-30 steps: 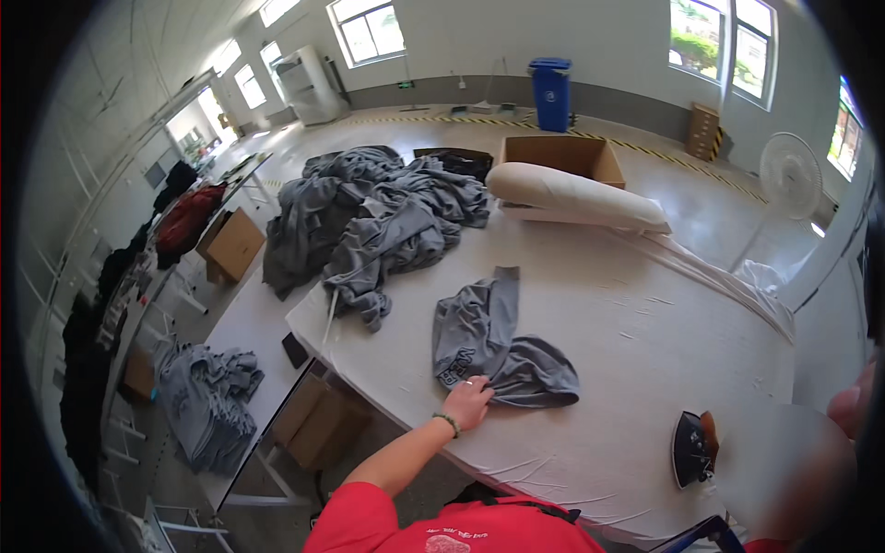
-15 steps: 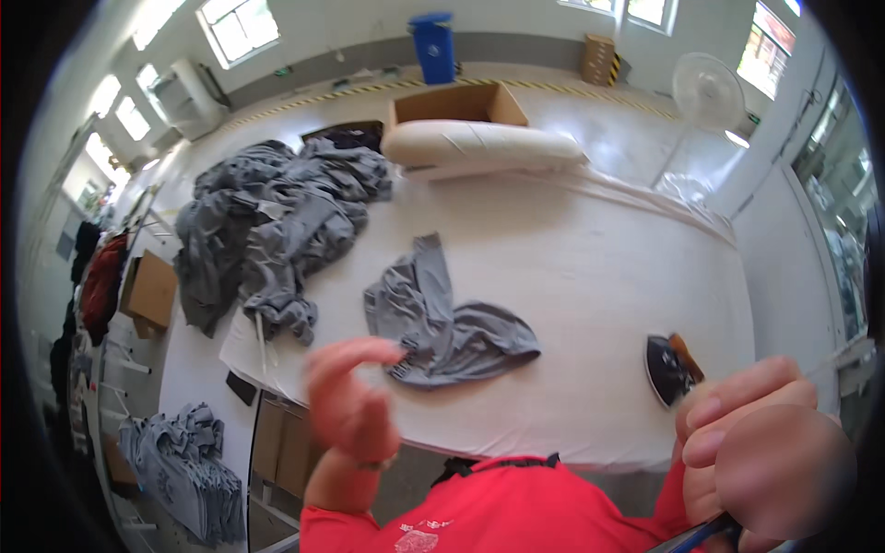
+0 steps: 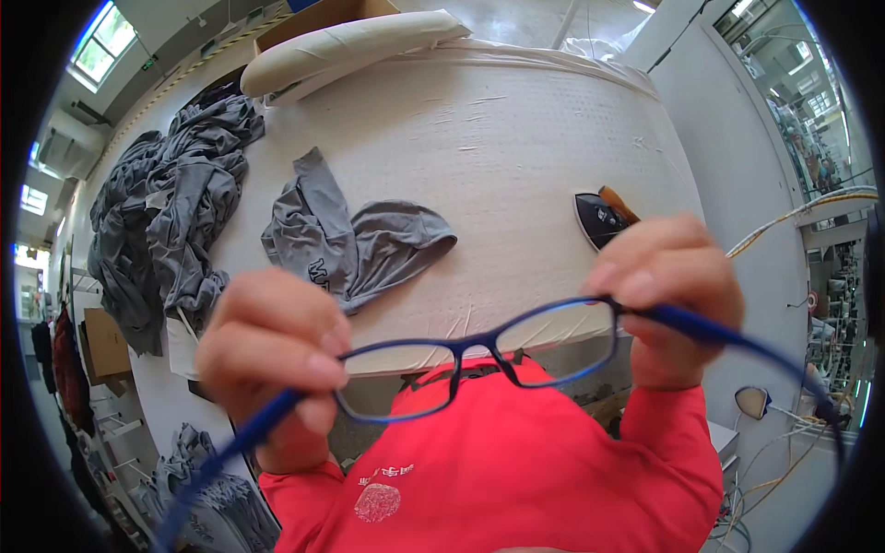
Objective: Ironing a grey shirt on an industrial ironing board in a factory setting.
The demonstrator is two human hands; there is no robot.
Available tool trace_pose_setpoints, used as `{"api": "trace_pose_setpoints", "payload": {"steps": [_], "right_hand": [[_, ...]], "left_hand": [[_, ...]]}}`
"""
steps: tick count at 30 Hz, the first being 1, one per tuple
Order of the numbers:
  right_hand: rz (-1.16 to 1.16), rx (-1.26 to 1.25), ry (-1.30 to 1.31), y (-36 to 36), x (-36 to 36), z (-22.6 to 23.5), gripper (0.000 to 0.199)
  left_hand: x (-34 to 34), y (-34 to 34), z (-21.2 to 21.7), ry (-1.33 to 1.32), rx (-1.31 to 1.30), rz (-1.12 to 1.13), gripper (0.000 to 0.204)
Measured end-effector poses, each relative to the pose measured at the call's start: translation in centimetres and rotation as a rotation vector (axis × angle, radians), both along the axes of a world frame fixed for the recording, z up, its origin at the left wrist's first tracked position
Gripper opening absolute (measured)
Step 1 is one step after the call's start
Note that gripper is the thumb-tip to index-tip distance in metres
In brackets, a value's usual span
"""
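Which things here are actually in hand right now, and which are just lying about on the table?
In hand:
- blue-framed glasses, held at each temple by the left hand and right hand

Lying about:
- grey garment spread on the white table
- pile of grey clothes
- iron
- padded pressing board

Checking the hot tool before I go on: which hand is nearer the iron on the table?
Right. The right hand holds the glasses just below the iron in the picture; the left hand grips the other temple, far off to the left.
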State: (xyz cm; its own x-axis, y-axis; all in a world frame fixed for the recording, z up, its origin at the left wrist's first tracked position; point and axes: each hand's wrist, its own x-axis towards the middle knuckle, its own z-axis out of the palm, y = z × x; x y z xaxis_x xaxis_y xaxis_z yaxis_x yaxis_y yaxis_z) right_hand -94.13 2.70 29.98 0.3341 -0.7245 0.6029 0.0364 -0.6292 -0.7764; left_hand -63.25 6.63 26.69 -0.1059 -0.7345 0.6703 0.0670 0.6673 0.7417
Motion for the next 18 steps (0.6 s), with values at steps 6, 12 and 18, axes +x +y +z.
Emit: {"api": "trace_pose_setpoints", "payload": {"steps": [6,12,18], "right_hand": [[0.635,0.766,-0.26,-0.2,-2.2,-12.5,0.019],[0.84,0.887,-0.57,0.4,-0.5,-16.7,0.022],[0.903,0.924,-0.456,-0.3,-1.3,-16.8,0.02]], "left_hand": [[-4.4,1.0,-11.4,0.63,0.705,-0.587,0.033],[-5.2,1.7,-13.0,0.816,0.761,-0.7,0.03],[-4.9,1.6,-13.4,0.731,0.719,-0.733,0.028]]}}
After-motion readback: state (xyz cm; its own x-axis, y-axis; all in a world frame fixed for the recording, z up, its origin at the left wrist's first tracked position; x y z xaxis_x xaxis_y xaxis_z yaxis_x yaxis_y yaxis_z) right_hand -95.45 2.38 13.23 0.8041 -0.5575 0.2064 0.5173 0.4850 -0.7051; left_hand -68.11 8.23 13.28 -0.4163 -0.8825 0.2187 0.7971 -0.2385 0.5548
